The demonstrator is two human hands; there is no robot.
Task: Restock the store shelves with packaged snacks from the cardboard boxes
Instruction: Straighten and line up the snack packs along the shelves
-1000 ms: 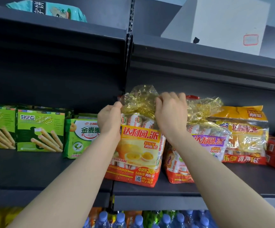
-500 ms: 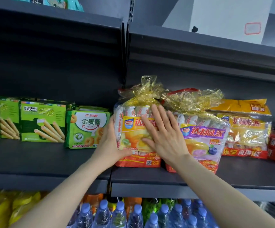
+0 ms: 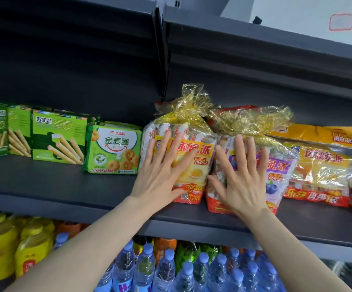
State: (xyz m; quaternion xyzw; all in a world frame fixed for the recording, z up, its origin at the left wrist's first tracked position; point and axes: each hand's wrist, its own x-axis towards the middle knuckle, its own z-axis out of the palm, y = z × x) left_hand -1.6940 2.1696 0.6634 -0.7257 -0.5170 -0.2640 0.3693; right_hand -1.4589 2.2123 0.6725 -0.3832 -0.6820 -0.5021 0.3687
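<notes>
While both palms lie flat with fingers spread, the left hand [image 3: 160, 175] presses the yellow snack bag [image 3: 190, 163] at mid-frame and the right hand [image 3: 243, 180] presses the purple snack bag [image 3: 276, 171] just right of it; neither grips. Both bags stand upright, touching, on the dark shelf [image 3: 55, 186]. The step appears to be seating and squaring placed stock; next would likely come lifting the hands away and fetching another pack from a box.
</notes>
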